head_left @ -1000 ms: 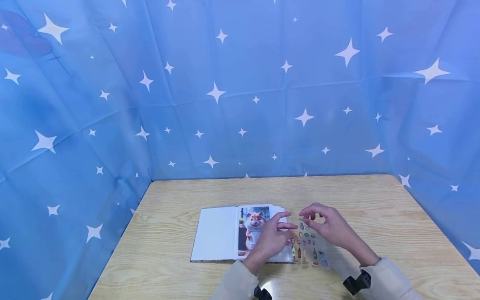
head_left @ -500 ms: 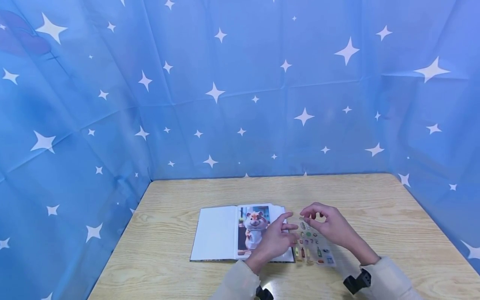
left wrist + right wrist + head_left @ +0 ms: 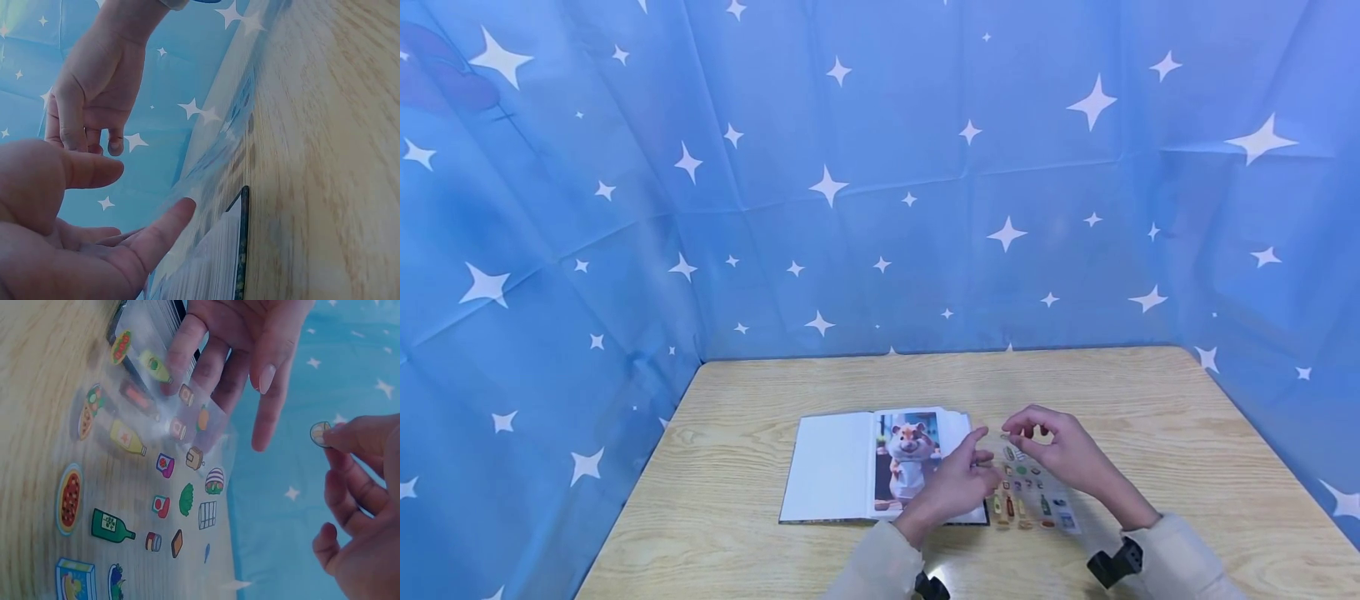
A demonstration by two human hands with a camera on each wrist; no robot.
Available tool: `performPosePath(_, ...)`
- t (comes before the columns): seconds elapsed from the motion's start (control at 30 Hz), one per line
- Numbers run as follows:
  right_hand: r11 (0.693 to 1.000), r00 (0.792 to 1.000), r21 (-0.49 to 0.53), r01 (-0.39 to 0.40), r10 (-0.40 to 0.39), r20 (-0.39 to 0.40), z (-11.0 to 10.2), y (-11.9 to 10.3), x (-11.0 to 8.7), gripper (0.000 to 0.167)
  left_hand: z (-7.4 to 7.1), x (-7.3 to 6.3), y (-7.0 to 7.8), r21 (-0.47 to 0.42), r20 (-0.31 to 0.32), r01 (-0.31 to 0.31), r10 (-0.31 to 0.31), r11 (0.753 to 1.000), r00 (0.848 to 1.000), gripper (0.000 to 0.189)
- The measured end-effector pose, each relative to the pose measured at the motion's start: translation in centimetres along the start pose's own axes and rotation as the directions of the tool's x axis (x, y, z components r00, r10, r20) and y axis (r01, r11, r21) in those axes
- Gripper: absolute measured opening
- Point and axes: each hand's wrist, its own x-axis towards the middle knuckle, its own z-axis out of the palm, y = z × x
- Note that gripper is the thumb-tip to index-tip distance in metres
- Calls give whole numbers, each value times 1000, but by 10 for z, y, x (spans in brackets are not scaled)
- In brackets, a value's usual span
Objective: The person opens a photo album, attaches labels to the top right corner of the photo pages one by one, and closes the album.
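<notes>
My right hand [image 3: 1060, 446] pinches a small round sticker [image 3: 320, 434] between thumb and forefinger, above the sheet's far end. A clear sticker sheet [image 3: 1026, 492], printed with bottles, pizza and other foods, lies at the right of an open photo album [image 3: 827, 467]. The left hand [image 3: 955, 483] is over the album's right edge, its thumb and forefinger apart. In the right wrist view, several left fingers [image 3: 212, 365] show through the sheet's edge, relaxed and close against it; whether they grip it cannot be told. The album shows a hamster picture [image 3: 910, 458], partly covered by the left hand.
Under everything is a wooden table [image 3: 730, 467]. A blue curtain [image 3: 925, 167] with white stars hangs behind it and along its left side. Dark wrist cameras [image 3: 1115, 564] sit at both cuffs.
The sticker sheet has shifted a little to the right, uncovering itself from the left hand. That hand has edged right, and its fingers have changed pose slightly. The right hand has hardly moved.
</notes>
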Motion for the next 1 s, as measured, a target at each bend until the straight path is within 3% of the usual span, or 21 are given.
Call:
performPosePath(0.13,1000,1000,8,2,-2,0,0,1,0,22,0,-2,2,93,-1,14,-14,996,1000,74)
performPosePath(0.27,1000,1000,12,4,-4,0,0,2,-1,21,0,-3,2,130,-2,29,-29,991,1000,76)
performPosePath(0.77,999,1000,37,-17,17,13,1,1,0,18,-1,-2,-1,119,-3,35,-35,992,999,79)
performPosePath(1.0,999,1000,45,-26,25,19,0,1,0,19,-3,-4,1,66,-7,26,-25,997,1000,76)
